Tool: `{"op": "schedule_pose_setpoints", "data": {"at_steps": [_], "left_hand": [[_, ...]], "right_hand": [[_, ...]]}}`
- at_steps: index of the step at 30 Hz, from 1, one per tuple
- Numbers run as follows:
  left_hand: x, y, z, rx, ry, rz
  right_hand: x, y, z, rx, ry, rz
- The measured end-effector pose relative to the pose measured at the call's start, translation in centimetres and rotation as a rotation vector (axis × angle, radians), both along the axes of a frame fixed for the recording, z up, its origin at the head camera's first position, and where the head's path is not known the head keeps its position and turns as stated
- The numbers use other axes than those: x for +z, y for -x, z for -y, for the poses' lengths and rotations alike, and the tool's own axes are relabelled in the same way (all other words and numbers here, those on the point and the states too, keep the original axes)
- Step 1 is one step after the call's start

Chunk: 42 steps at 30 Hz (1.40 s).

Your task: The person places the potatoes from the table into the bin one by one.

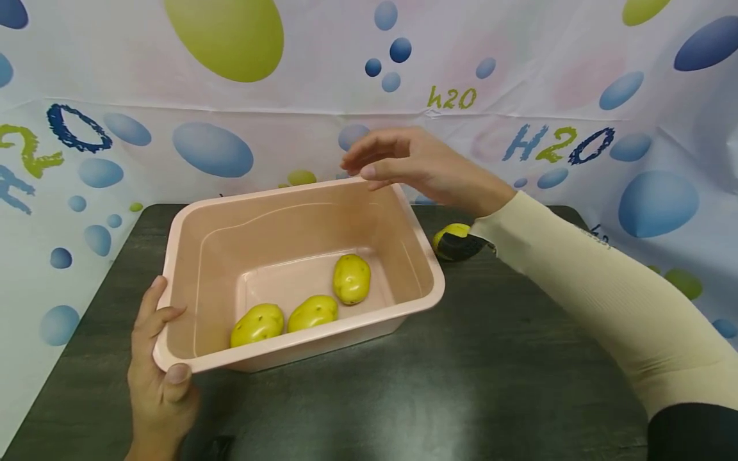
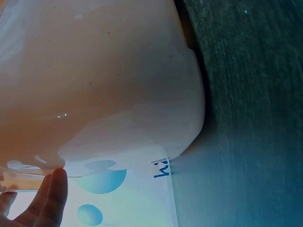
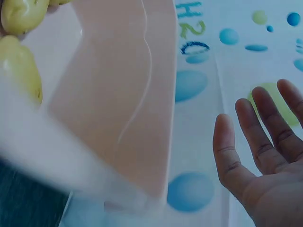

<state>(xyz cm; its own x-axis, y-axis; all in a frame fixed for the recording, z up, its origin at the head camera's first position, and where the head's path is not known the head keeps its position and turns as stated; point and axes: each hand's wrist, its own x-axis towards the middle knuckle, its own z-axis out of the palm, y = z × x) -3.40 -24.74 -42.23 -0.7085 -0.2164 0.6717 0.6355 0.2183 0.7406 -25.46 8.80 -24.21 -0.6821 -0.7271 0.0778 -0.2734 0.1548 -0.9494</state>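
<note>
A pink plastic tub (image 1: 277, 227) is tilted over the dark table, its opening facing me. My left hand (image 1: 155, 384) grips the tub's left rim, thumb over the near corner and fingers along the outer side. Inside lie three yellow potatoes (image 1: 352, 279), two by the near wall and one farther right. My right hand (image 1: 423, 163) hovers at the far right rim with fingers extended and nothing in them. In the right wrist view its fingers (image 3: 224, 137) are spread beside the tub. The left wrist view shows the tub's outer wall (image 2: 109, 80) and my left fingertips (image 2: 57, 182).
Behind the tub on the right, a rounded yellow and black thing (image 1: 455, 245) sits on the dark table (image 1: 490, 371), partly covered by my right sleeve (image 1: 588, 282). A curtain (image 1: 323, 83) printed with blue and green ovals hangs close behind the table. A small dark object (image 1: 220, 446) lies at the near edge.
</note>
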Motion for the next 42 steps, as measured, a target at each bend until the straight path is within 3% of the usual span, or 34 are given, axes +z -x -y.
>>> {"op": "schedule_pose_setpoints", "data": {"at_steps": [8, 15, 23, 35, 42], "left_hand": [[0.0, 0.2, -0.1, -0.007, -0.007, -0.014], [-0.1, 0.2, 0.0, -0.016, -0.017, -0.003], [-0.1, 0.2, 0.0, -0.006, 0.001, -0.007], [-0.1, 0.0, 0.1, 0.002, 0.021, -0.012], [0.1, -0.2, 0.2, 0.005, 0.026, 0.012]], "right_hand": [[-0.1, -0.4, -5.3, -0.119, 0.004, -0.042], [-1.3, -0.2, -9.1, -0.206, 0.054, -0.004], [-3.9, 0.3, -12.0, -0.267, 0.082, 0.069], [-8.9, 0.8, -15.0, -0.367, 0.024, 0.037], [-11.0, 0.8, -15.9, -0.454, -0.146, -0.012]]}}
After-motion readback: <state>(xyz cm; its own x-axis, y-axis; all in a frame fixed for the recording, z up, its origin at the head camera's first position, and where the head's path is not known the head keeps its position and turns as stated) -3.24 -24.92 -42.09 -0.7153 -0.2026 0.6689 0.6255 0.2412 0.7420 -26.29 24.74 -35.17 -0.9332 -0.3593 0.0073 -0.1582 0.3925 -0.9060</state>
